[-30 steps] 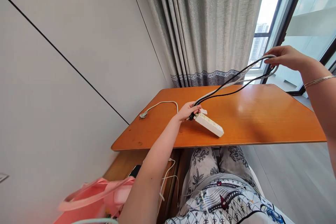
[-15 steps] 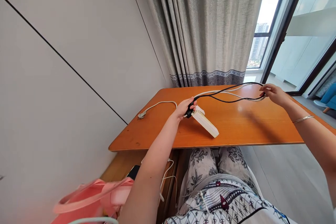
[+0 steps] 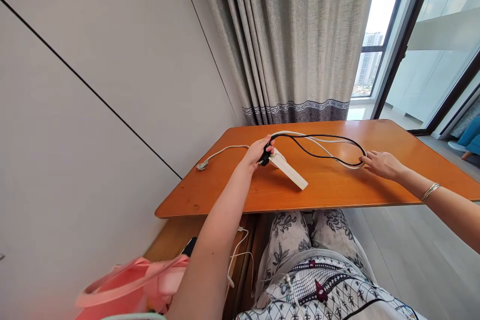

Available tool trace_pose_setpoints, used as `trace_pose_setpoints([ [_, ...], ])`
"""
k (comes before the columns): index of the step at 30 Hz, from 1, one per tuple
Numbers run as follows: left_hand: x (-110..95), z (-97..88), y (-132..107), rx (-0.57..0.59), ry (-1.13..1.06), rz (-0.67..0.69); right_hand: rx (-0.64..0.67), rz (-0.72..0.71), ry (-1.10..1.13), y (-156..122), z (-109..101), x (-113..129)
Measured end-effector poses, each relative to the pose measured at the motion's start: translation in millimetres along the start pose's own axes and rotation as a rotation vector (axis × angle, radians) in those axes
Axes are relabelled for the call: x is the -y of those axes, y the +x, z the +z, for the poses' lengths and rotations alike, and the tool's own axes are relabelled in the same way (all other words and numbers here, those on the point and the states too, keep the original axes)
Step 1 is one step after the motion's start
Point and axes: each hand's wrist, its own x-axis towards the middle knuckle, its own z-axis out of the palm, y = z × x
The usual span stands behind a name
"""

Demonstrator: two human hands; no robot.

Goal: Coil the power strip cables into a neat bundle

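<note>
A: Where is the power strip (image 3: 289, 176)?
B: On the orange surface (image 3: 337, 185); one end is raised by the left hand (image 3: 258, 151), whose fingers grip it at the black plug.
A: And the right hand (image 3: 380, 164)?
B: Its fingers pinch the looped cables (image 3: 330, 146) resting on the surface.

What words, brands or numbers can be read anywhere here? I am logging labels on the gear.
No text can be read.
Power strip, held at its cord end by the left hand: no legible marking.
Small tag by that hand: too small to read.
Pink bag: blurred, no print visible.
</note>
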Motion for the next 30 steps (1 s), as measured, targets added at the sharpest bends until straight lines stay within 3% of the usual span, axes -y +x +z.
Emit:
trace_pose_setpoints([
  [8, 1.8, -0.4, 4.0, -0.029, -0.018, -0.002, -0.229, 0.031, -0.065, -13.3, -19.6, -1.5],
  [12, 2.6, 4.7, 5.4, -0.048, 0.019, 0.022, -0.227, -0.063, -0.143, -14.2, -25.3, 14.7],
  [16, 4.2, 13.8, 6.9, -0.080, 0.052, 0.051, -0.003, -0.169, -0.126, -10.8, -36.9, 56.9],
  [20, 7.9, 22.6, 8.4, -0.085, 0.113, 0.101, 0.295, -0.296, 0.111, -4.6, -72.8, 94.0],
  [23, 11.6, 28.1, 9.0, -0.088, 0.126, 0.139, 0.495, -0.430, 0.500, 5.8, -109.6, 100.4],
  [26, 15.0, 34.8, 8.2, -0.068, 0.105, 0.196, 0.769, -0.464, 0.997, 21.3, -137.0, 99.6],
  [30, 19.1, 48.0, 4.3, -0.025, 0.087, 0.255, 0.877, -0.537, 1.531, 45.5, -150.6, 119.2],
])
